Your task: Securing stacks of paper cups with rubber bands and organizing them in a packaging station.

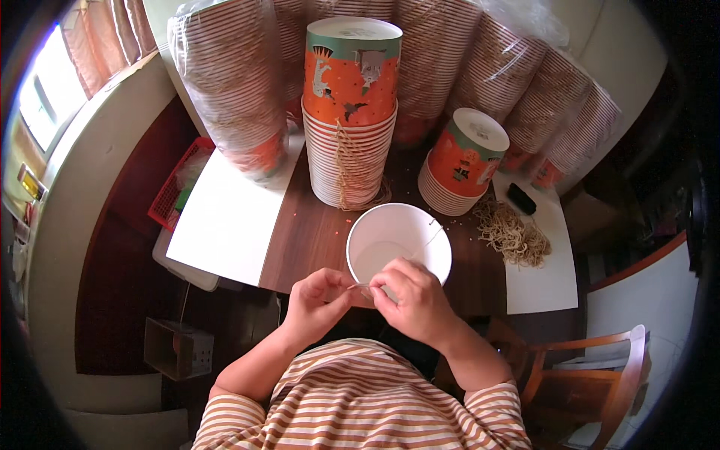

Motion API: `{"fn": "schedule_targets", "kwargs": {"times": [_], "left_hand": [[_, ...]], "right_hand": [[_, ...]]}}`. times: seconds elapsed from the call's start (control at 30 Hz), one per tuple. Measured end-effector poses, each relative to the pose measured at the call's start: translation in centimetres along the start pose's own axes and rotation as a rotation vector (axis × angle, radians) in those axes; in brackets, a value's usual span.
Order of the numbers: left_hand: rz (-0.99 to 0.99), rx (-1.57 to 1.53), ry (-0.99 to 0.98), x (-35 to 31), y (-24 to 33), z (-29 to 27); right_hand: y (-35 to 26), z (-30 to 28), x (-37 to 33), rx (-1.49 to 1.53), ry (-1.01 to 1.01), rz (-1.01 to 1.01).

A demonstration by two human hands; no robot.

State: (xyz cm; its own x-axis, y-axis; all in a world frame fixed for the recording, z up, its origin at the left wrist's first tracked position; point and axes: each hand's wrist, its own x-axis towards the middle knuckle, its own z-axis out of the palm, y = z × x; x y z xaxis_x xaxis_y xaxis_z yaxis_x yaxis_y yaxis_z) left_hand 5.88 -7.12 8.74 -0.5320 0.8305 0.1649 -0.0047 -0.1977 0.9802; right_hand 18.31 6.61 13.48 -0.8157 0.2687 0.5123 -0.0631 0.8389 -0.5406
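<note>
A white-lined paper bucket stands on the brown table in front of me, its open mouth facing up and toward me. At its near rim my left hand pinches a thin string between thumb and fingertips. My right hand is closed on the same string just beside it, covering part of the bucket's near side. A bit of string also shows at the bucket's far right wall. Whether the string passes through the near wall is hidden by my fingers.
Beyond the bucket rises a tall stack of orange and green buckets with strings hanging down it. A shorter stack stands to the right, near a twine heap and a small black object. Plastic-wrapped stacks line the back.
</note>
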Motion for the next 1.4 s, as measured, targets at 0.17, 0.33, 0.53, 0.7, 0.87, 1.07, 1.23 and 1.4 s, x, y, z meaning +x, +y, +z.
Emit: {"fn": "schedule_targets", "kwargs": {"times": [0.17,0.33,0.53,0.7,0.87,1.07,1.23,1.4], "left_hand": [[0.415,0.538,0.148,-1.0,0.1,0.4],[-0.213,-0.390,0.084,-2.3,-1.7,0.8],[-0.376,-0.760,0.030,-2.6,-3.2,1.1],[-0.432,-0.809,0.000,-2.6,-3.6,1.0],[-0.390,-0.777,0.031,-2.7,-3.6,0.8],[-0.332,-0.744,0.064,-2.8,-3.5,0.5],[-0.305,-0.702,0.089,-3.0,-3.8,0.4],[-0.178,-0.441,0.202,-3.1,-3.0,1.0]], "right_hand": [[-2.4,1.3,-2.4,-0.034,0.051,0.061],[-2.8,2.6,-4.5,-0.154,0.047,0.096],[-1.2,4.5,-6.2,-0.379,0.146,0.078],[-0.3,5.5,-5.7,0.014,0.208,0.264],[0.3,5.7,-5.5,0.518,0.128,0.431],[0.1,5.5,-5.6,0.972,0.062,0.665],[-0.3,6.2,-5.2,1.205,0.113,0.753],[0.5,7.2,-5.7,1.389,0.180,0.865]]}}
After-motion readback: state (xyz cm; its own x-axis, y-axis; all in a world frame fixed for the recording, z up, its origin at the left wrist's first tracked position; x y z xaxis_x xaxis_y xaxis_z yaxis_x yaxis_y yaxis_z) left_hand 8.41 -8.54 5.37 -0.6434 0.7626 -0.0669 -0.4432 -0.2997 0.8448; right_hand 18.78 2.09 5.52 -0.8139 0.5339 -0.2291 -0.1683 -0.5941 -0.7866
